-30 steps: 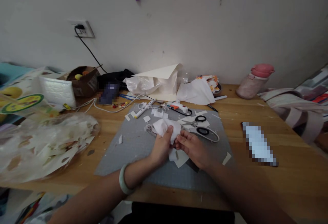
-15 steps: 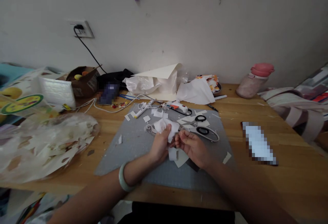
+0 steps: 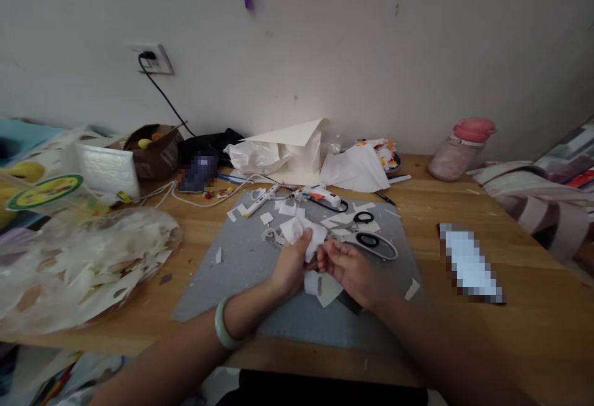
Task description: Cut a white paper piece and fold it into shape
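A crumpled piece of white paper (image 3: 314, 237) is gripped by my left hand (image 3: 293, 265), its thumb pressed on top. My right hand (image 3: 347, 268) is closed at the paper's right edge, fingertips pinched together; whatever lies between them is hidden. Both hands are over the grey cutting mat (image 3: 223, 288). Scissors (image 3: 371, 239) with black-lined handles lie just beyond my right hand, their blades partly covered by paper scraps. Below the hands rest a pale paper piece (image 3: 330, 291) and a strip of white paper (image 3: 312, 283).
Behind the mat lie a white glue gun (image 3: 327, 196), a white pen-like cutter (image 3: 261, 200) and paper sheets (image 3: 355, 168). A plastic bag of scraps (image 3: 83, 270) spreads at left. On the right are a phone (image 3: 471, 263) and a pink-lidded bottle (image 3: 459, 149).
The view has tilted up slightly. My hands stay almost in place around the white paper, with only a small shift of the right fingers.
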Demonstrator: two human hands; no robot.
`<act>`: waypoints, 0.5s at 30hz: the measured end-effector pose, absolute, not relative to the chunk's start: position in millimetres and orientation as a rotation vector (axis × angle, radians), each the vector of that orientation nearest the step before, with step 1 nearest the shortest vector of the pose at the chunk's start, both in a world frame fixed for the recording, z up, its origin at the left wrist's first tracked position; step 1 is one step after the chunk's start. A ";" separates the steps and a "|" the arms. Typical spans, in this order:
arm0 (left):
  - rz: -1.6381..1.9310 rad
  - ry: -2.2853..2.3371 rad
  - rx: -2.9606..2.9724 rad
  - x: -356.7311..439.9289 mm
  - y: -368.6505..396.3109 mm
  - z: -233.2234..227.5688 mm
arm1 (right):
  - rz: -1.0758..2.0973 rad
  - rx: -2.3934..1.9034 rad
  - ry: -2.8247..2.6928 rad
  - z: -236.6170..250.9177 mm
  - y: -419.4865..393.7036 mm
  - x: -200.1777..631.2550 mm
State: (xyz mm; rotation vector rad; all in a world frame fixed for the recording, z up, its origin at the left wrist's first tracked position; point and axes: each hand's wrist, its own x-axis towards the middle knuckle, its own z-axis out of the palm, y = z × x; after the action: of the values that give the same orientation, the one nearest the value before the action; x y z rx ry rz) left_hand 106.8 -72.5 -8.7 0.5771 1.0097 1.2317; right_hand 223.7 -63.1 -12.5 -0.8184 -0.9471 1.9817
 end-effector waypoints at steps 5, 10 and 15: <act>1.141 1.095 0.731 110.7 -77.0 -7.7 | 1.931 -0.937 -0.921 -15.3 -64.4 221.3; 1.261 1.410 1.331 47.3 -38.1 9.9 | 1.849 -0.972 -0.838 -13.7 -64.1 223.2; 0.813 2.582 1.822 -88.8 12.0 20.1 | 1.766 -0.999 -0.755 -12.0 -57.5 229.8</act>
State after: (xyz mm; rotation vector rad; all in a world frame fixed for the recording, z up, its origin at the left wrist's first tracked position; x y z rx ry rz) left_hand -88.8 12.0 20.1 1.8224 2.5818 0.8133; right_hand 229.8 -57.5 -12.0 -0.9985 -0.7552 1.7658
